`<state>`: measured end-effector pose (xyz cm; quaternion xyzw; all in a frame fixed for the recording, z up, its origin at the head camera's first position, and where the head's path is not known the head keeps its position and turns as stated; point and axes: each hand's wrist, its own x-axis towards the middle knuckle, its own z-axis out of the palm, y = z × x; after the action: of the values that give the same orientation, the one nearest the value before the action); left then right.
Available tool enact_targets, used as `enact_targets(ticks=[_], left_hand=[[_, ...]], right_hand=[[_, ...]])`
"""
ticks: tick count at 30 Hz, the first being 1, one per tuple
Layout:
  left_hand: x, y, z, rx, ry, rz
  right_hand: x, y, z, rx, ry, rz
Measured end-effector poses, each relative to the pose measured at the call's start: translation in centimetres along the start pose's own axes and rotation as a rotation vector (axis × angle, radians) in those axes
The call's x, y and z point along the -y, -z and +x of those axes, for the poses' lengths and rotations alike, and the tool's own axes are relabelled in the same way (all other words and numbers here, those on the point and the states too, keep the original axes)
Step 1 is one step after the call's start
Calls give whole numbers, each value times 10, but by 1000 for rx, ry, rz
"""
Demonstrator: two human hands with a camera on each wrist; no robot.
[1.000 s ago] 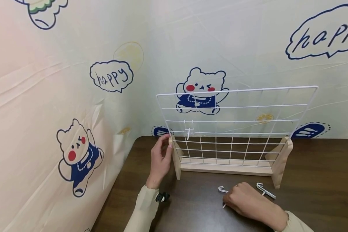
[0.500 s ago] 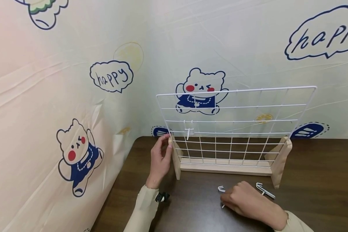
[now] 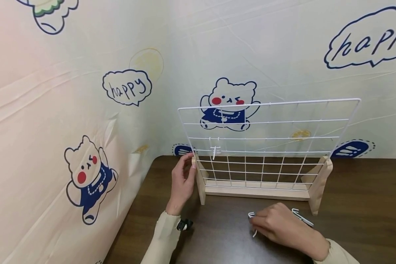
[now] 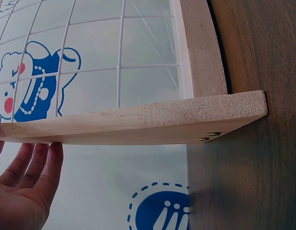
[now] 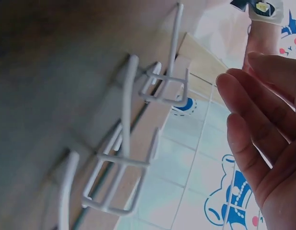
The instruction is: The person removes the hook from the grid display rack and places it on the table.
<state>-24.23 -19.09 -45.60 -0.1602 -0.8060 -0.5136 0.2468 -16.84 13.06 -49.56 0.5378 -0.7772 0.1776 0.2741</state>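
Observation:
My left hand [image 3: 182, 183] grips the left wooden upright [image 4: 167, 115] of a white wire grid rack [image 3: 270, 145], its thumb at the front edge. In the left wrist view its fingertips press the upright's outer face. My right hand [image 3: 278, 224] is over the table in front of the rack, above a white metal hook [image 3: 251, 215] that it partly covers. In the right wrist view its fingers are loosely bent and hold nothing, apart from several white hooks [image 5: 126, 110] on the table. One white hook [image 3: 214, 149] hangs on the grid's left part.
Another white double-pronged hook [image 3: 303, 218] lies on the brown table [image 3: 366, 205], just right of my right hand. A wooden base bar [image 3: 257, 192] joins the rack's uprights. Behind stands a printed cloth backdrop [image 3: 283, 55], and a second cloth side borders the table's left.
My right hand has shifted slightly upward and forward in the head view, covering more of the hook to its right. My left hand and the rack have not moved.

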Motion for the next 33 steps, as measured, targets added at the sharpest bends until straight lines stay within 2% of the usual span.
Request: enact_targets(ticks=[8, 12, 26, 33], left_hand=[[0, 0, -1, 0, -2, 0], [0, 0, -1, -3, -8, -3], [1, 0, 0, -1, -9, 0], [0, -1, 0, 0, 0, 2]], right_hand=[[-5, 5, 5, -84, 24, 6], [-4, 9, 8, -90, 18, 9], [-4, 23, 16, -92, -80, -13], [-7, 27, 22, -140, -54, -45]])
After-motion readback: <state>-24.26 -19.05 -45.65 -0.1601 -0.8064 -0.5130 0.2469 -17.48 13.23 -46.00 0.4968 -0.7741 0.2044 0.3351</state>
